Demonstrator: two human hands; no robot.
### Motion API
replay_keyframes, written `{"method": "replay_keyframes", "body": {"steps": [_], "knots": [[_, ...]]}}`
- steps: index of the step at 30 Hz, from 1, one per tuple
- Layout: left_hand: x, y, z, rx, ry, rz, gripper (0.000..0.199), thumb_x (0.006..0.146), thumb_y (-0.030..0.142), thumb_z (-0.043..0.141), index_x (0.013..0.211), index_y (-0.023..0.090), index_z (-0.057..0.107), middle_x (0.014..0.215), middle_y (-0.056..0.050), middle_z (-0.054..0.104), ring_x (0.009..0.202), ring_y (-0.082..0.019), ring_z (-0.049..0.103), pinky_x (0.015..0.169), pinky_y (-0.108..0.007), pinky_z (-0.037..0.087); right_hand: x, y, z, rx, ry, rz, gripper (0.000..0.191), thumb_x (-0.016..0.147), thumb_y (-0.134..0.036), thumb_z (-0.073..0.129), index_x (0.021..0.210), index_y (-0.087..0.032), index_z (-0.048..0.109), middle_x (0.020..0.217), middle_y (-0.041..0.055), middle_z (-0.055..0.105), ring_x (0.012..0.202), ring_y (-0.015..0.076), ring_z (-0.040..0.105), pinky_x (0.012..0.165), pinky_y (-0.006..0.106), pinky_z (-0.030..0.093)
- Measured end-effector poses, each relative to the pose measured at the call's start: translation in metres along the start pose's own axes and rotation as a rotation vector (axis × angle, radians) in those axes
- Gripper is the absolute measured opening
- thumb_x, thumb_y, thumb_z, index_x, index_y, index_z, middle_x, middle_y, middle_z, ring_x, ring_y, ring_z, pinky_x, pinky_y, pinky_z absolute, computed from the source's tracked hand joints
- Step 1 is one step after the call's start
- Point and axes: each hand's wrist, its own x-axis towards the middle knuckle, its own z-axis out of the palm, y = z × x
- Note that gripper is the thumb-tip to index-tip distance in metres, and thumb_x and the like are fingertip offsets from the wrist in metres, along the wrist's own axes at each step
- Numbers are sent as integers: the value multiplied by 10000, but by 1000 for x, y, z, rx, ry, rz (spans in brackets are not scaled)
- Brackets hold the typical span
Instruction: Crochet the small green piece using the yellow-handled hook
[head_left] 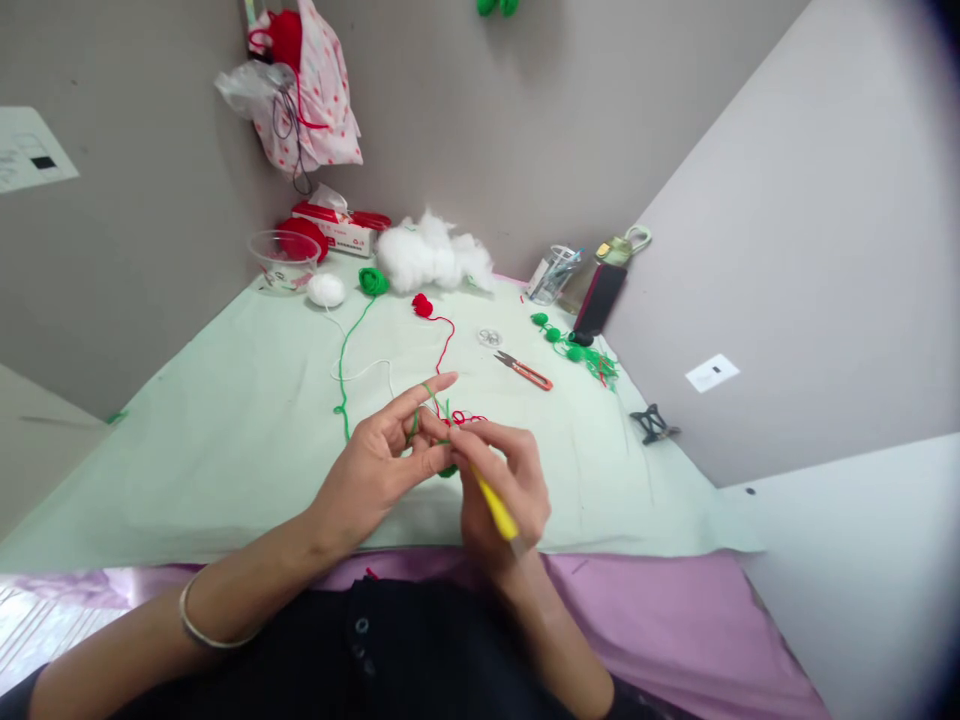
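In my right hand point(504, 485) is a crochet hook with a yellow handle point(495, 505), its tip hidden among the fingers. My left hand point(382, 455) pinches a small green crochet piece point(448, 470), mostly covered by the fingers. Green yarn loops over the raised left index finger. Both hands meet above the table's front half. Loose red yarn point(469, 417) lies just behind the fingertips. A green yarn strand point(342, 370) runs back to a green yarn ball point(373, 282), and a red strand leads to a small red yarn ball point(422, 305).
White stuffing point(431, 252), a white yarn ball point(325, 290), a clear tub point(285, 265) and a tissue box point(345, 232) stand at the back. Orange thread snips point(525, 371) lie right of centre. Green crocheted pieces point(574, 353), a phone point(600, 298) and a black stand point(653, 424) are further right.
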Motion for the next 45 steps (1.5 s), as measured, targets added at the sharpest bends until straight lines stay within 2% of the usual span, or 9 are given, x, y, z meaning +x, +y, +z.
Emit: {"method": "replay_keyframes", "body": {"steps": [3,6,9,13,15,22,26,37,45], "knots": [[2,1,2,-173,-37,-133,563,835,244,856,1380,243,716,916,-8,704,889,-142,605,824,-244,480,-1,0,2,-37,118,-84,347,950,-94,670,1201,-313,770,1061,69,772,933,199,731,740,359,619],[6,5,-1,-224,-20,-215,372,846,252,840,1215,211,809,894,-16,675,805,-114,560,732,-208,457,8,0,-4,212,135,213,213,1010,-169,591,1065,-265,773,857,34,733,769,168,699,658,324,586],[6,5,-4,-156,-15,-134,352,824,239,854,1175,241,829,832,8,634,754,-112,525,736,-219,464,15,0,-7,474,97,443,176,1024,-281,596,978,-240,760,792,12,693,664,136,653,604,289,553],[1,3,-5,-1,-110,-43,396,872,262,812,1265,303,791,919,-8,693,908,-170,604,910,-301,491,12,1,-4,548,6,489,131,994,-301,662,978,-259,785,895,24,754,829,149,707,693,275,570],[0,3,-7,74,-137,-29,422,911,262,764,1329,319,758,1000,-22,705,1001,-197,618,972,-331,477,10,3,-3,541,29,523,132,988,-317,670,974,-257,787,860,16,746,778,137,685,667,264,555],[1,9,-12,110,-130,-23,487,842,273,842,1319,320,759,946,-6,586,965,-190,591,903,-320,507,20,5,-8,659,53,646,211,957,-417,691,887,-222,728,747,4,714,591,112,600,561,254,516],[0,12,-10,114,-114,-35,479,835,257,844,1304,313,766,945,-4,576,941,-180,604,850,-300,524,22,3,-10,710,30,624,213,983,-407,658,889,-222,703,731,2,721,579,111,597,553,252,499],[0,14,-12,196,-95,-5,392,883,241,778,1266,325,787,950,-3,607,933,-168,639,854,-281,520,15,0,-19,483,-61,449,206,1058,-314,540,987,-234,717,901,36,774,721,146,681,665,317,573],[-5,11,-7,380,5,123,387,886,186,752,1261,276,788,962,-10,674,999,-181,657,1044,-340,510,7,-1,-16,231,-90,41,255,1033,-154,520,1166,-261,708,988,57,780,899,199,729,736,378,595]]}}
